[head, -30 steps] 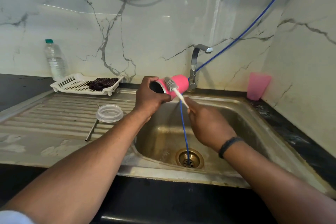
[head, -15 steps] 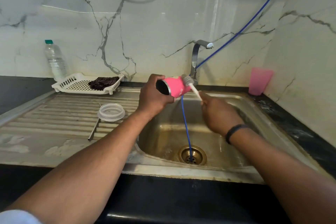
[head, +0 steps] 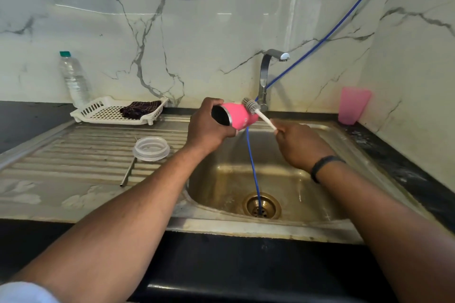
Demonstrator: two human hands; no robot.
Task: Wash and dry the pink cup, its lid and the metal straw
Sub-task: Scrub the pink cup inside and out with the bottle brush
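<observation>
Head cam is looking down over the sink, and I'm watching the scrub from here. Nearest, the drain is sitting with a blue hose running down into it. On the draining board to the left, the metal straw is lying with its far end tucked under the clear lid, both waiting their turn. Over the basin, the left hand is wrapping its fingers around the pink cup, which is lying on its side with its mouth facing me. The right hand is pinching the handle of the bottle brush, bristles working against the cup's base end. My take: rotate the cup while brushing so the bottom edge gets covered, and keep the grip firm since it's probably slippery. Further back, the tap, a white rack and a pink tumbler are sitting untouched.
</observation>
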